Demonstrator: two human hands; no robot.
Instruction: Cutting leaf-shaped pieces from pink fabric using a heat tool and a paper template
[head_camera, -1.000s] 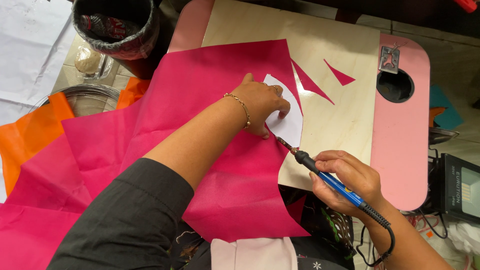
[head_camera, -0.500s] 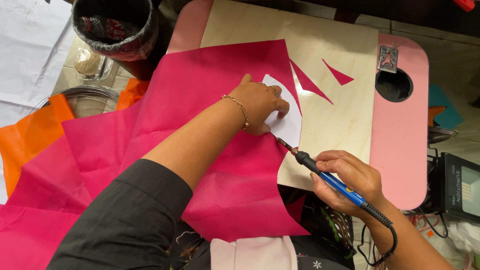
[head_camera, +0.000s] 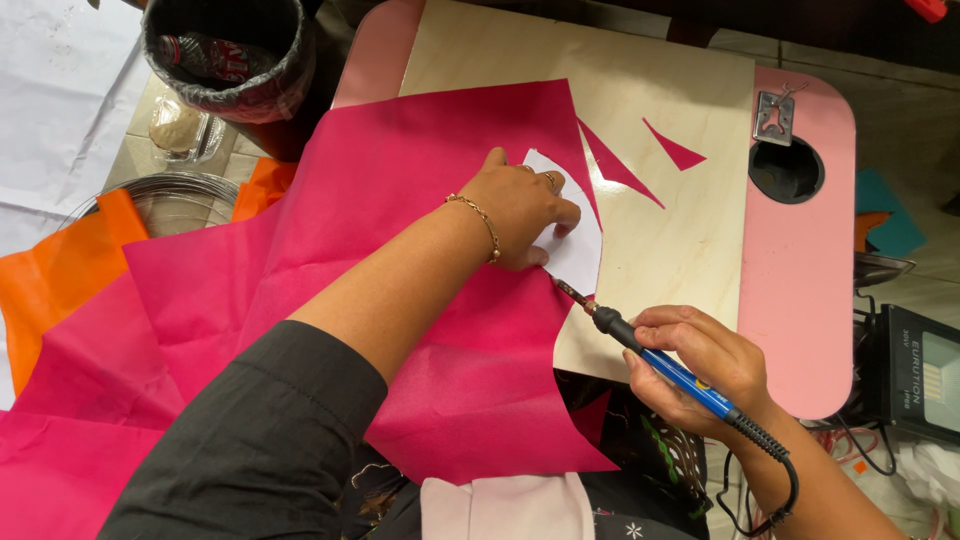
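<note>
almost no change vs a sec ago: left hand (head_camera: 520, 205) still pins the white paper template (head_camera: 575, 240) flat on the magenta fabric (head_camera: 400, 200), frame centre. right hand (head_camera: 700, 365) fully closed round the blue hot-tip cutter (head_camera: 670, 365), tip crept along the template's lower edge, so cut's mid-way. count: 2 hands, 1 cutter, 1 template, 2 magenta offcuts (head_camera: 675, 150) upper right.

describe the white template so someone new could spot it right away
Start at the pale wooden board with pink ends, half covered by a large magenta sheet. At that sheet's right edge the left hand presses down a small white paper template, with the tip of the blue-handled hot tool at its lower edge. It is the only white piece on the board; the loose scraps beside it are magenta.
</note>
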